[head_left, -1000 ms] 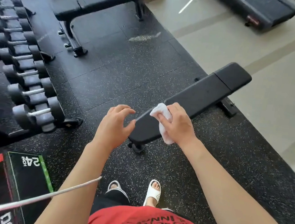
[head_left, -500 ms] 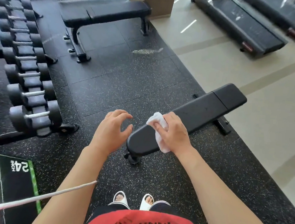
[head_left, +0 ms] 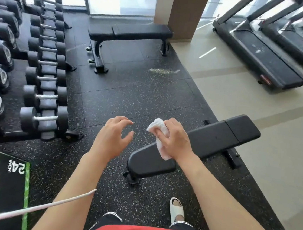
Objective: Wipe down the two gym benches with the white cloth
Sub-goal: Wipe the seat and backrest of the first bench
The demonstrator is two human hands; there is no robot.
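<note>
Right hand point(head_left: 175, 140) gripped crumpled white cloth point(head_left: 159, 127), raised above near black padded bench point(head_left: 195, 144), likely readying wipe. Left hand point(head_left: 111, 138) empty, fingers loosely spread, probably for balance.

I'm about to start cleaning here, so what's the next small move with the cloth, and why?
Probably lower the right hand so the white cloth presses on the near end of the closer bench. The cloth is bunched in that hand above the pad, the left hand is free, and the far bench stands well beyond.
</note>
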